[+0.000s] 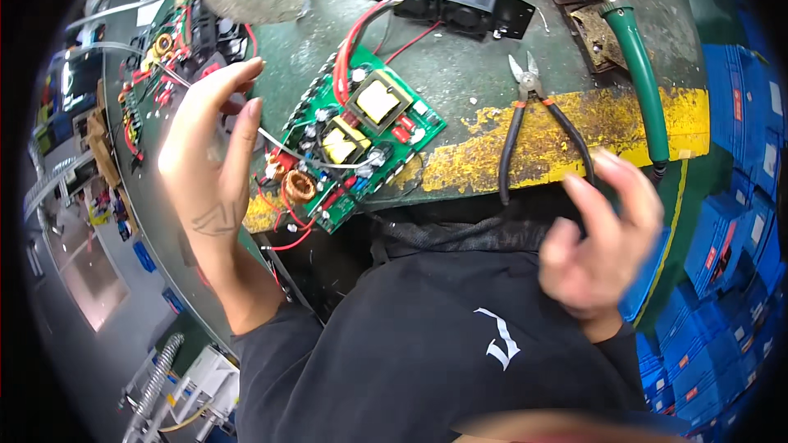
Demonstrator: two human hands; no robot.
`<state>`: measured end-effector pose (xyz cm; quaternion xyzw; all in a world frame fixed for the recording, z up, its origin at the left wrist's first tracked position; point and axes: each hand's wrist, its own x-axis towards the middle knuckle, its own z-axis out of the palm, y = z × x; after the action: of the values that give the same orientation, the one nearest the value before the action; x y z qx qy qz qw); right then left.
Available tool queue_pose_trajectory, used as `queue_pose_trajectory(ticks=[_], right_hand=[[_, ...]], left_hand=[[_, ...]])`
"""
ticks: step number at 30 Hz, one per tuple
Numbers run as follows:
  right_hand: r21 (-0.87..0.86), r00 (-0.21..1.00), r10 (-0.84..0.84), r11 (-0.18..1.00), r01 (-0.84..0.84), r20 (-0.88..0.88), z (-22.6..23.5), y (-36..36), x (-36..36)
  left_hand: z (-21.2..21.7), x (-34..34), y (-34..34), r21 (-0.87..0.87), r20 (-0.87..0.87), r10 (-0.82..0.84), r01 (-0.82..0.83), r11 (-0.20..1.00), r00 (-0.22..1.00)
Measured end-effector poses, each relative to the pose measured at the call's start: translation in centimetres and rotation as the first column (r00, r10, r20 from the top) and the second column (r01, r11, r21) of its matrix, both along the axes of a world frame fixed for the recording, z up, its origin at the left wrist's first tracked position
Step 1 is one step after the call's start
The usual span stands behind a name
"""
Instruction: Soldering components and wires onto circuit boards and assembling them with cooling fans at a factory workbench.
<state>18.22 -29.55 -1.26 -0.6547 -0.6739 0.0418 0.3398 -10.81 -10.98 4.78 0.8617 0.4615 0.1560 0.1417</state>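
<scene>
The left hand point(205, 148) has thumb and forefinger apart; a pale wire point(275, 139) runs past it, and I cannot tell whether its hidden fingers grip that wire. To its right, the circuit board point(427, 125) lies aslant at the front edge of the worktop point(468, 156): probably stiff, fairly weighty and fragile, best held by its rim, not by the red wires point(349, 49). Farther right, the pliers point(529, 84) look sturdy, best taken by both handles point(508, 156). The right hand point(603, 238), blurred, is loosely curled, apparently empty.
</scene>
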Motion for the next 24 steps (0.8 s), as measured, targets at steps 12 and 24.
queue_pose_trajectory(ticks=[12,24], right_hand=[[0.321,0.656,0.623,0.782,-0.534,-0.427,2.5,1.5,0.2],[0.460,0.590,0.770,0.627,-0.628,-0.245,2.6,1.8,-3.9]], left_hand=[[-1.8,-0.2,-3.9,0.095,0.194,0.141,-0.162,0.982,0.971],[-3.6,-8.7,-6.6,0.016,0.124,0.281,-0.285,0.958,0.952]])
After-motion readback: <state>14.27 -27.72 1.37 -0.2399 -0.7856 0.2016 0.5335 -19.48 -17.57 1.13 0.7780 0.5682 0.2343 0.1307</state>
